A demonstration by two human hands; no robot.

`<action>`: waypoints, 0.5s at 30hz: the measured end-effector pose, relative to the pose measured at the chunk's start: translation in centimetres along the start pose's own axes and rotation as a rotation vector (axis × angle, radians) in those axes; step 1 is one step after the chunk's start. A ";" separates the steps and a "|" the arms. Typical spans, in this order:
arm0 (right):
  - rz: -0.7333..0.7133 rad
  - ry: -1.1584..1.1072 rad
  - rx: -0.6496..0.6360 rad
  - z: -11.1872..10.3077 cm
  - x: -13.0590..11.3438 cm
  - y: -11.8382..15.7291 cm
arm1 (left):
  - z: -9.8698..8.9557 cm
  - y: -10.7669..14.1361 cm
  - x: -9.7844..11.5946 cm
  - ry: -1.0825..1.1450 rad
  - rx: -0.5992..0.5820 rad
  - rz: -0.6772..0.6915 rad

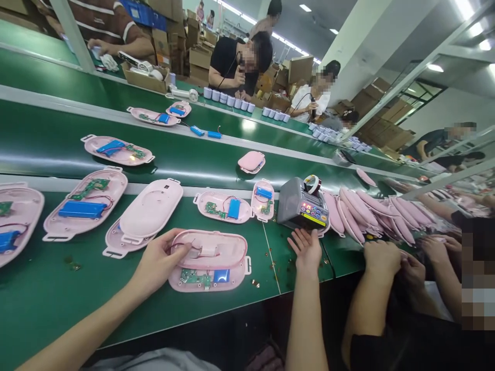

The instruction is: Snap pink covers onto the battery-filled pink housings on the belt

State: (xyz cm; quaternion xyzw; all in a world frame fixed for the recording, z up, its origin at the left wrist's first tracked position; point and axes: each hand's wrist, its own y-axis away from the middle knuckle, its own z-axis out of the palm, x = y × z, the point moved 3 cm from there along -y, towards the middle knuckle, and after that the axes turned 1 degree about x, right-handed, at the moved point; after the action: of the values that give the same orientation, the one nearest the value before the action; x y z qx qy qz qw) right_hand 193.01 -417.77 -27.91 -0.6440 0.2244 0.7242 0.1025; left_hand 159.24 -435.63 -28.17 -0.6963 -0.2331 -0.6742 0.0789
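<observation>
Fingers of the left hand [160,260] grip a pale-pink oval plastic shell [232,248] by one end, above a matching open half [238,278] with green circuit board [196,279] and blue battery [221,276], over the green bench [131,309]; the right hand [308,252], fingers spread, is near a grey tape dispenser [289,201].

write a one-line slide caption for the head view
Left hand holding a pink shell, right hand open by a grey tape dispenser, at a green workbench.
</observation>
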 end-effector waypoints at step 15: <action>-0.123 -0.038 0.031 0.5 -1.6 3.6 | 0.3 0.3 -0.6 0.167 0.003 0.015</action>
State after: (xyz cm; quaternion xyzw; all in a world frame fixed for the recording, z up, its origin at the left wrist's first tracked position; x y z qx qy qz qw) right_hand 191.19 -420.49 -25.62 -0.6409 0.1936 0.7251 0.1612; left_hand 159.62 -435.88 -28.72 -0.6393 -0.2213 -0.7291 0.1040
